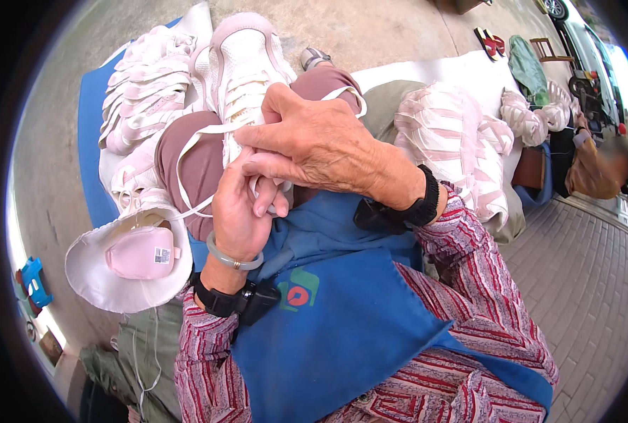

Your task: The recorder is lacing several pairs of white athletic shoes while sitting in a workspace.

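My right hand (328, 144) is closed, pinching a white shoelace (217, 129) between thumb and fingers. Just below, my left hand (238, 211) has its fingers curled around more of that lace, and the two hands touch. Loose lace loops out on both sides over my brown-trousered knees. Between the knees lies a white and pink shoe upper (249, 60), its lacing area partly covered by my right hand. Left of my left hand sits another upper (127, 271), its opening toward me, showing a pink tongue (140, 254) with a small printed tag.
A row of uppers (148, 88) is stacked at the far left on a blue sheet (95, 148). Bundled uppers (444, 141) lie right of my knees. Farther right are a green bag (529, 67), sandals (490, 44) and a seated person (599, 166). A blue apron (342, 324) covers my lap.
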